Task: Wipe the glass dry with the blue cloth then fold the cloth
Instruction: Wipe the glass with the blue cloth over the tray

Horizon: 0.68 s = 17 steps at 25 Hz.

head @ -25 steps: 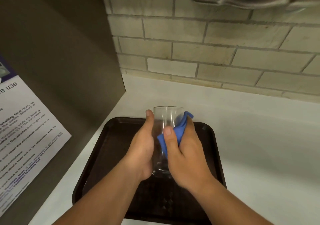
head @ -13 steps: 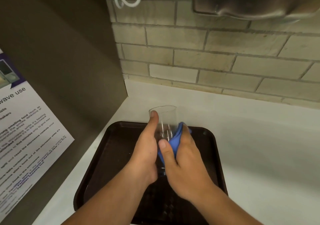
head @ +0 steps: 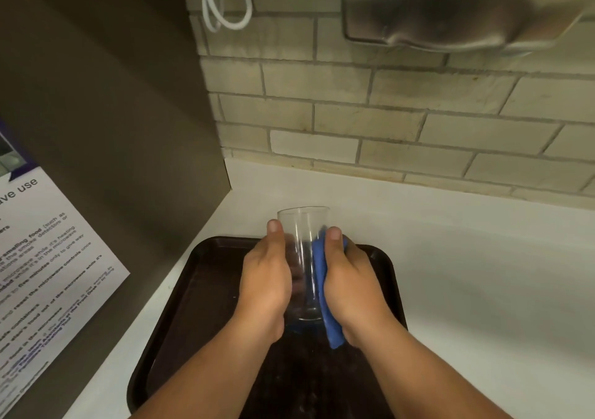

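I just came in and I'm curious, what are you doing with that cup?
A person is drying a glass. The left hand holds it above a dark tray on the counter. The right hand presses a blue cloth against its side. The cloth is bunched up, not yet folded.

A clear glass (head: 302, 257), a plain blue cloth (head: 320, 277), a dark brown tray (head: 199, 306) on a white counter (head: 483, 289), pale beige brick-pattern tiles (head: 386, 122), a white notice (head: 48, 257) (black print, purple corner)
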Motion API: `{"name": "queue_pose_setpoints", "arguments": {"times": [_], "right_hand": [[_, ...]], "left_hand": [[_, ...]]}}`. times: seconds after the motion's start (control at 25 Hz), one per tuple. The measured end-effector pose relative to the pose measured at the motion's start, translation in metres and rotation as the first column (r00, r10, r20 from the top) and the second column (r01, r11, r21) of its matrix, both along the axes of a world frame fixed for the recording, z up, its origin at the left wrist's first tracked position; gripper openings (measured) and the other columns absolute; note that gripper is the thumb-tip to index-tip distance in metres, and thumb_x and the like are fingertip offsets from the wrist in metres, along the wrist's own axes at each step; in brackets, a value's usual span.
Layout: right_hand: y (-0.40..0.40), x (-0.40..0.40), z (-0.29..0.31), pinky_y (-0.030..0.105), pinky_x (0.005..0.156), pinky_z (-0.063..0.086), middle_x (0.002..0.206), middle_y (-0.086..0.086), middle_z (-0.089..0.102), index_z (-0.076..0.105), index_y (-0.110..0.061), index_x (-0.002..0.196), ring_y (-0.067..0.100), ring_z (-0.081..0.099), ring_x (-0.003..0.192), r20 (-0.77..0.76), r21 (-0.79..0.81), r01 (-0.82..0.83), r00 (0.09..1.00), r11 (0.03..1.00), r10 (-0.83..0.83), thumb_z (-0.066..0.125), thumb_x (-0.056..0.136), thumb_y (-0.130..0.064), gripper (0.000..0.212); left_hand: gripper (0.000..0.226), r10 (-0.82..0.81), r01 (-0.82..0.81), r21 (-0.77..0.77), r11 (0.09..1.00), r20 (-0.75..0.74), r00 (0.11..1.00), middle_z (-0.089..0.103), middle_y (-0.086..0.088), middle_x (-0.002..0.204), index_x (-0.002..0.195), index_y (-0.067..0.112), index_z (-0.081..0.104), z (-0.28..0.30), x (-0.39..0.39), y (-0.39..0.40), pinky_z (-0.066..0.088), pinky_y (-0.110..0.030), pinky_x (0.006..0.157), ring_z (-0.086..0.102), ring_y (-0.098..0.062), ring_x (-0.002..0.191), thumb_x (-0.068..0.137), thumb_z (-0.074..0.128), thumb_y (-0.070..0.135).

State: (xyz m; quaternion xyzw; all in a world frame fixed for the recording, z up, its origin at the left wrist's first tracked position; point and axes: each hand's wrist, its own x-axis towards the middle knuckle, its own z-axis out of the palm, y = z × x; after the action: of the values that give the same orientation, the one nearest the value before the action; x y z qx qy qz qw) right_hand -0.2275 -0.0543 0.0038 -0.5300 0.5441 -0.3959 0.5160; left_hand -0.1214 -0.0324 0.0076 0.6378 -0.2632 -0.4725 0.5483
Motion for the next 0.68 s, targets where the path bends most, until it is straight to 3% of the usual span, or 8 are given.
{"name": "queue_pose_setpoints", "arguments": {"times": [0.08, 0.16, 0.24, 0.32, 0.4, 0.48, 0.56, 0.68], "right_hand": [[-0.003, 0.000, 0.004, 0.024, 0.067, 0.048, 0.071, -0.015, 0.074, 0.064, -0.044, 0.077, -0.008, 0.068, 0.071, 0.048, -0.009, -0.006, 0.999, 1.000, 0.006, 0.029, 0.096, -0.067, 0.047], [-0.005, 0.003, 0.005, 0.023, 0.065, 0.049, 0.069, -0.030, 0.073, 0.067, -0.051, 0.078, -0.013, 0.068, 0.068, 0.143, 0.073, -0.033, 0.989, 0.997, 0.023, 0.031, 0.095, -0.069, 0.043], [-0.006, 0.004, 0.005, 0.029, 0.065, 0.054, 0.070, -0.015, 0.079, 0.070, -0.037, 0.086, 0.002, 0.076, 0.066, 0.284, 0.228, -0.021, 0.958, 0.973, -0.046, 0.037, 0.094, -0.070, 0.048], [-0.007, 0.002, 0.007, 0.038, 0.069, 0.059, 0.077, 0.006, 0.082, 0.075, -0.021, 0.093, 0.019, 0.080, 0.071, 0.437, 0.431, -0.063, 0.887, 0.900, -0.148, 0.043, 0.091, -0.072, 0.060], [-0.008, 0.000, 0.004, 0.042, 0.066, 0.064, 0.091, 0.017, 0.082, 0.082, -0.011, 0.098, 0.030, 0.080, 0.081, 0.585, 0.527, -0.184, 0.786, 0.830, -0.198, 0.046, 0.093, -0.067, 0.067], [-0.006, -0.003, -0.002, 0.047, 0.059, 0.064, 0.101, 0.022, 0.080, 0.081, -0.006, 0.104, 0.038, 0.078, 0.087, 0.693, 0.553, -0.303, 0.684, 0.776, -0.226, 0.045, 0.095, -0.061, 0.067], [-0.003, -0.008, -0.007, 0.053, 0.065, 0.064, 0.108, 0.030, 0.075, 0.077, 0.003, 0.110, 0.046, 0.075, 0.093, 0.779, 0.523, -0.406, 0.585, 0.750, -0.227, 0.045, 0.092, -0.060, 0.073], [-0.004, -0.030, -0.023, 0.053, 0.069, 0.063, 0.101, 0.041, 0.070, 0.073, 0.019, 0.098, 0.049, 0.075, 0.088, 0.784, 0.548, -0.384, 0.546, 0.743, -0.296, 0.053, 0.087, -0.064, 0.086]], "left_hand": [[0.083, -0.078, 0.073, -0.073, 0.995, -0.064, 0.995, 0.085, -0.003, 0.107, 0.125, 0.026, 0.070, -0.002, -0.006, 0.006, 0.063, -0.046, 0.091, 0.081, -0.020, 0.099, 0.068, 0.059, 0.085], [0.092, -0.128, 0.119, -0.116, 0.986, -0.075, 0.989, 0.085, -0.003, 0.106, 0.126, 0.025, 0.069, -0.003, -0.009, 0.005, 0.063, -0.048, 0.091, 0.081, -0.020, 0.098, 0.052, 0.076, 0.080], [0.084, -0.117, 0.105, -0.156, 0.982, -0.067, 0.991, 0.086, -0.007, 0.098, 0.118, 0.018, 0.073, -0.002, -0.007, 0.001, 0.064, -0.046, 0.082, 0.082, -0.027, 0.094, 0.049, 0.086, 0.065], [0.072, -0.080, 0.093, -0.259, 0.961, 0.060, 0.995, 0.084, -0.001, 0.089, 0.108, 0.017, 0.074, -0.005, -0.003, -0.004, 0.063, -0.038, 0.076, 0.081, -0.029, 0.093, 0.050, 0.094, 0.055], [0.061, -0.059, 0.156, -0.368, 0.917, 0.260, 0.964, 0.081, 0.011, 0.087, 0.104, 0.024, 0.071, -0.008, 0.002, -0.007, 0.061, -0.026, 0.074, 0.080, -0.016, 0.090, 0.055, 0.100, 0.048], [0.055, -0.051, 0.210, -0.432, 0.877, 0.352, 0.935, 0.079, 0.016, 0.090, 0.103, 0.032, 0.068, -0.011, 0.010, -0.011, 0.059, -0.019, 0.075, 0.077, -0.010, 0.089, 0.055, 0.092, 0.045], [0.051, -0.029, 0.206, -0.478, 0.854, 0.351, 0.936, 0.078, 0.012, 0.092, 0.102, 0.040, 0.069, -0.014, 0.026, -0.016, 0.060, -0.022, 0.078, 0.076, -0.013, 0.090, 0.056, 0.091, 0.044], [0.055, -0.029, 0.141, -0.490, 0.860, 0.229, 0.973, 0.080, 0.006, 0.089, 0.100, 0.040, 0.073, -0.025, 0.056, -0.015, 0.061, -0.026, 0.075, 0.076, -0.015, 0.086, 0.051, 0.097, 0.045]]}}
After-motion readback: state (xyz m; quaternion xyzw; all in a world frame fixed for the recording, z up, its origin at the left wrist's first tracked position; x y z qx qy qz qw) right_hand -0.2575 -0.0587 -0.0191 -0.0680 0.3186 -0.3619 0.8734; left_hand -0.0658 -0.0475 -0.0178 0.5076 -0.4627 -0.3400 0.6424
